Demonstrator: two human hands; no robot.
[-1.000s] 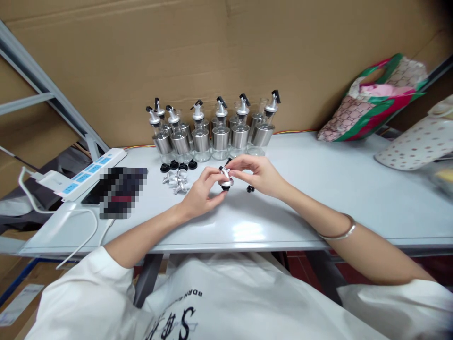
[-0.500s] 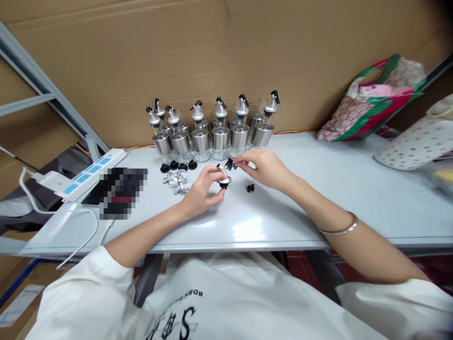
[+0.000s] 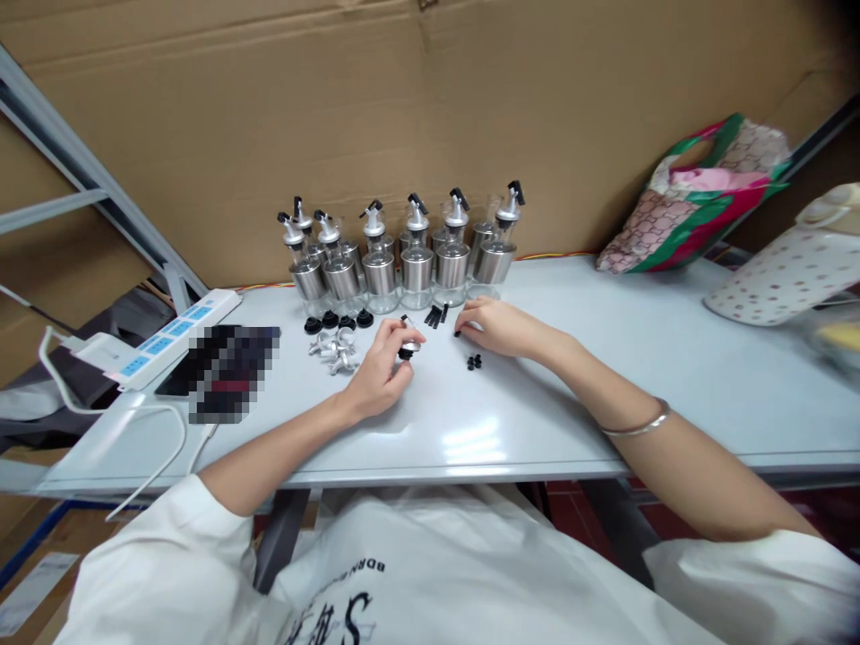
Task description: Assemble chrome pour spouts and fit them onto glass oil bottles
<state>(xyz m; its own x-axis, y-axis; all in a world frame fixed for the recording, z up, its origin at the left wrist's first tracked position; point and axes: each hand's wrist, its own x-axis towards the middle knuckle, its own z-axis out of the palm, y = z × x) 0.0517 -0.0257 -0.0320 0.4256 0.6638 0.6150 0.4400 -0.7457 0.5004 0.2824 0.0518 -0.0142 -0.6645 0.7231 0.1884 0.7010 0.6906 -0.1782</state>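
My left hand (image 3: pixel 380 365) is closed on a silver pourer spout with a black base (image 3: pixel 407 340), held just above the pale table (image 3: pixel 605 394). My right hand (image 3: pixel 494 324) rests low on the table to the right of it, fingers curled and pinching a small black part (image 3: pixel 458 333) at its fingertips. A few small black lever pieces (image 3: pixel 436 314) lie just left of those fingertips. Small black plugs (image 3: pixel 474 362) sit in front of my right hand. Behind stands a row of several glass and steel oil bottles (image 3: pixel 417 264) with spouts fitted.
Loose silver spouts (image 3: pixel 334 346) and black round caps (image 3: pixel 338 319) lie left of my left hand. A white power strip (image 3: pixel 161 334) and a blurred dark object (image 3: pixel 225 369) are at the far left. A colourful bag (image 3: pixel 699 193) and a spotted white item (image 3: pixel 786 273) stand at the right.
My right hand left the spout and dropped to the table by the black lever pieces. My left hand kept the spout and shifted slightly left and back.
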